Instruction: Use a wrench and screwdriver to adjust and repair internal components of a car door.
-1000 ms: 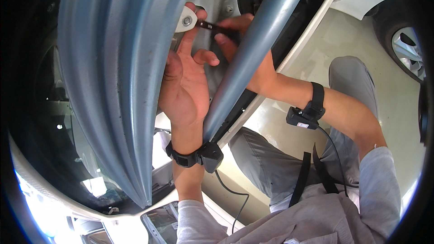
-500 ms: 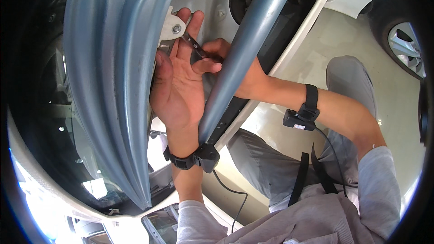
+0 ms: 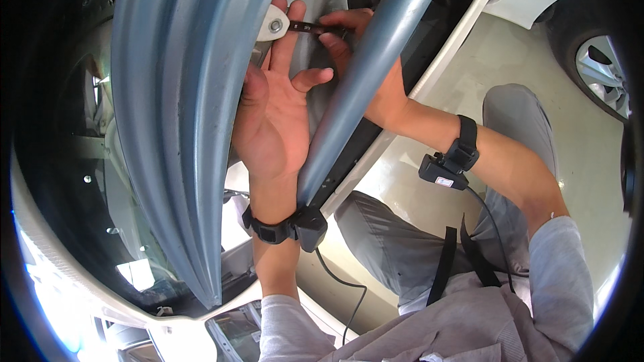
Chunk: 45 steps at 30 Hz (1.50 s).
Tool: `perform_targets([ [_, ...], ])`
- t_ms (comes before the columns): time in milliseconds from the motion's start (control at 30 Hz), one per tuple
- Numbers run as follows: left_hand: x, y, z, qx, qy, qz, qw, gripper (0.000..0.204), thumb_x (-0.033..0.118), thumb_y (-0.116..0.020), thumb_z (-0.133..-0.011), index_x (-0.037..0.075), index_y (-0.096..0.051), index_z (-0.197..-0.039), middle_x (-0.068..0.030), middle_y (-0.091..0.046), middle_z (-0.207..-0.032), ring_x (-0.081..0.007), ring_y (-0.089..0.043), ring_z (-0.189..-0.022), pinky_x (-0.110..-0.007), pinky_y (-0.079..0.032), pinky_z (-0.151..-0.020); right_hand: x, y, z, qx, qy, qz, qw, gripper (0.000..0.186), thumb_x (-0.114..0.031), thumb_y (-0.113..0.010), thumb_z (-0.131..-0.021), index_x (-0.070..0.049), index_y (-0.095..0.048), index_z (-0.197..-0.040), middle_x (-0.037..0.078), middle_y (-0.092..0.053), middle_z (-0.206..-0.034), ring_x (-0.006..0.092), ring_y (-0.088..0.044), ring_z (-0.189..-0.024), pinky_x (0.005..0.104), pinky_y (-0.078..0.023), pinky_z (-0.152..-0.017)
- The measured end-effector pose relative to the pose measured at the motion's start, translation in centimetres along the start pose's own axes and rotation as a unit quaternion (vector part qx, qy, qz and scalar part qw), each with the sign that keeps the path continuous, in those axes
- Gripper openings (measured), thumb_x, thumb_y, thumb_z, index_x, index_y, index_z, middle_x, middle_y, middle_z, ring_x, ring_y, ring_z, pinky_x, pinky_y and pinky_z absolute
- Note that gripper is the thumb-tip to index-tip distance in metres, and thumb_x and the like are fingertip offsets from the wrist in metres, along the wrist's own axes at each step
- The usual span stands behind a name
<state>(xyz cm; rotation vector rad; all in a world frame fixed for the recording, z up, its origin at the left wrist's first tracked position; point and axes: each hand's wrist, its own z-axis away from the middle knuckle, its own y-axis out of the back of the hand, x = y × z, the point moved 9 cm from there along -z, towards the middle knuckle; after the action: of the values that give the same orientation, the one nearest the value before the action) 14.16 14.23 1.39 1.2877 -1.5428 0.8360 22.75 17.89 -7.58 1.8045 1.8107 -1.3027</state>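
My right hand [image 3: 355, 33] pinches a dark, flat wrench [image 3: 310, 27] between thumb and fingers, its back partly hidden by a blue-grey tube. The wrench lies nearly level. Its far end meets a rounded white bracket [image 3: 265, 25] with a bolt [image 3: 275, 25] through it; whether the wrench seats on that bolt is hidden. Below the bracket, my left hand [image 3: 275, 114] is open, palm toward me. Two of its fingers reach up behind the bracket, and another sticks out to the right. The left thumb rests against the edge of a ribbed blue-grey panel [image 3: 194, 94].
The blue-grey tube [image 3: 376, 74] crosses diagonally in front of my right hand. Beyond it runs the pale body edge [image 3: 456, 40] of a vehicle. A car wheel [image 3: 600, 60] stands at the far right. Each wrist wears a black strapped device [image 3: 308, 228] with a cable.
My right hand has moved upward and slightly right, swinging the wrench from a downward slant to nearly level. The little finger of my left hand has risen. The panel and bracket appear shifted slightly right.
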Motion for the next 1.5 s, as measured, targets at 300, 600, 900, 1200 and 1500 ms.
perform_targets([
  [300,0.2,0.7,0.7,0.019,0.019,-0.019,0.999,0.058,0.041,-0.043,-0.09,0.012,-0.024,-0.137,-0.0109,-0.029,-0.139,-0.0267,-0.028,-0.129,-0.029,-0.048,-0.071,0.0,-2.7,2.2,-0.065,-0.066,-0.22,0.971,0.011,-0.005,-0.06,-0.08,-0.001,-0.059,-0.09,0.01,-0.057,-0.07,0.0227,-0.056,-0.062,0.0319,-0.044,-0.057],
  [600,0.2,0.6,0.6,0.014,0.039,-0.004,0.999,0.053,0.022,-0.045,-0.09,0.005,-0.024,-0.136,-0.0147,-0.029,-0.14,-0.0278,-0.027,-0.13,-0.027,-0.047,-0.07,0.6,-5.2,3.0,-0.227,-0.11,-0.251,0.934,0.019,-0.008,-0.063,-0.077,0.0,-0.06,-0.094,0.011,-0.06,-0.077,0.0248,-0.06,-0.069,0.0318,-0.046,-0.06],
  [900,-1.7,1.7,0.0,-0.031,0.062,0.125,0.99,0.041,0.011,-0.037,-0.092,0.01,-0.032,-0.134,-0.0085,-0.043,-0.129,-0.0289,-0.043,-0.118,-0.025,-0.05,-0.055,1.3,-1.7,2.2,-0.103,-0.146,-0.126,0.976,0.014,-0.009,-0.059,-0.079,0.0,-0.059,-0.09,0.016,-0.06,-0.074,0.0312,-0.06,-0.068,0.0359,-0.046,-0.059],
  [1200,-2.9,-0.7,-0.7,-0.086,0.165,0.459,0.869,0.033,0.022,-0.038,-0.092,0.01,-0.042,-0.123,-0.005,-0.055,-0.106,-0.0227,-0.055,-0.1,-0.029,-0.048,-0.049,1.9,-2.4,1.6,-0.11,-0.173,-0.128,0.97,0.012,-0.01,-0.057,-0.081,0.0,-0.056,-0.087,0.018,-0.058,-0.071,0.0358,-0.057,-0.065,0.0384,-0.044,-0.056],
  [1500,-2.5,-0.7,-1.2,-0.096,0.177,0.553,0.809,0.034,0.022,-0.044,-0.088,0.003,-0.043,-0.116,-0.0092,-0.053,-0.119,-0.0245,-0.057,-0.099,-0.032,-0.051,-0.049,1.3,-2.7,1.9,-0.111,-0.157,-0.092,0.977,0.013,-0.011,-0.057,-0.081,0.001,-0.057,-0.088,0.018,-0.058,-0.074,0.0368,-0.058,-0.068,0.0385,-0.045,-0.058],
])
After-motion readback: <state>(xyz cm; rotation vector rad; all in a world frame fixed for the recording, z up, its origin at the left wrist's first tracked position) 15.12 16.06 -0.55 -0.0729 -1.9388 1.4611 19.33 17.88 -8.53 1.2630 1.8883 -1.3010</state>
